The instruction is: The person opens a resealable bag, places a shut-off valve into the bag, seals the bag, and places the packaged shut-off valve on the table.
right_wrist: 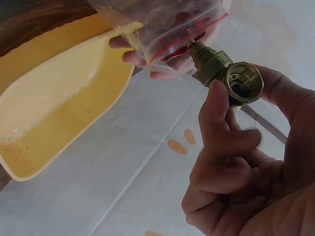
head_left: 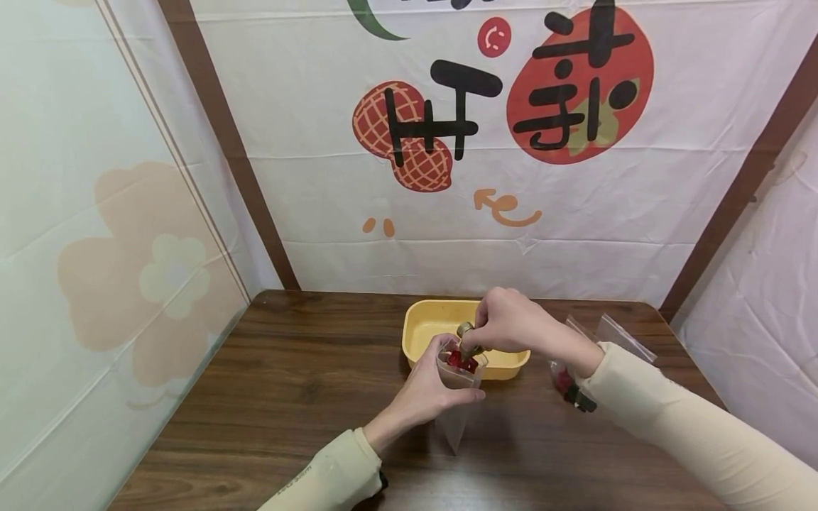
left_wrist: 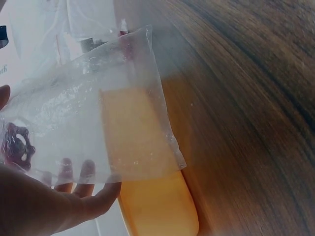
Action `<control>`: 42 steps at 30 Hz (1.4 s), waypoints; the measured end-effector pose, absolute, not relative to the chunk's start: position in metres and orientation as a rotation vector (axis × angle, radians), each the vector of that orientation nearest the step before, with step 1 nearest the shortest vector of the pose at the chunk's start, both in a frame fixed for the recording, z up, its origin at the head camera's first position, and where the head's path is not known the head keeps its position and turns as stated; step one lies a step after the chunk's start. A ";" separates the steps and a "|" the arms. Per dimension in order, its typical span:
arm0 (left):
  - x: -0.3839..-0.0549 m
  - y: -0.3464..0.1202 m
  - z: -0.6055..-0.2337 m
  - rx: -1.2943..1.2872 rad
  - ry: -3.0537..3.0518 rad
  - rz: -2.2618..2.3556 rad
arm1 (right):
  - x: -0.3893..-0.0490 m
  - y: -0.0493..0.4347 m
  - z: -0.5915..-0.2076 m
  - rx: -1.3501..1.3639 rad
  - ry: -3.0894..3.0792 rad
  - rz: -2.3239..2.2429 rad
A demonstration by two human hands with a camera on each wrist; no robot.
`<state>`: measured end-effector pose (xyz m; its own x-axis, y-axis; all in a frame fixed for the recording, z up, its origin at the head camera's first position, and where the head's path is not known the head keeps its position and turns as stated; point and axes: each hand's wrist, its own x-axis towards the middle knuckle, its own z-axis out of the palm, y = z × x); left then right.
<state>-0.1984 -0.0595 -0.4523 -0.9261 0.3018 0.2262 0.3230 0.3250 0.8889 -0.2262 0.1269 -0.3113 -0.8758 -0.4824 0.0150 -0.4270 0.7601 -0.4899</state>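
Note:
My left hand (head_left: 424, 387) holds a clear zip bag (head_left: 455, 426) by its mouth, fingers along one side and thumb on the other. The bag hangs with its closed corner downward. A brass valve (right_wrist: 211, 64) is pinched in my right hand (head_left: 511, 323), its threaded opening toward the right wrist camera. The valve's red handwheel (head_left: 461, 362) sits within the bag mouth, and the brass body sticks out above it. Through the plastic, the left wrist view shows the dark red wheel (left_wrist: 18, 145) near that hand.
A yellow plastic basin (head_left: 418, 323) stands behind the hands near the table's back edge, its visible inside bare. At the right, partly behind the right forearm, lies another clear zip bag (head_left: 623, 337) with red and black pieces (head_left: 565, 383). Printed cloth walls (head_left: 307, 199) surround the wooden table (head_left: 307, 369).

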 end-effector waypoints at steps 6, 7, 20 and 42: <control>-0.198 -0.058 -0.451 -0.651 -2.520 -1.803 | -0.226 0.124 -0.317 -0.763 2.820 -0.728; -0.198 -0.058 -0.451 -0.665 -2.509 -1.820 | -0.226 0.124 -0.318 -0.768 2.822 -0.722; -0.198 -0.053 -0.452 -0.655 -2.489 -1.765 | -0.228 0.115 -0.332 -0.836 2.827 -0.629; -0.196 -0.050 -0.453 -0.670 -2.491 -1.682 | -0.231 0.104 -0.349 -0.813 2.815 -0.456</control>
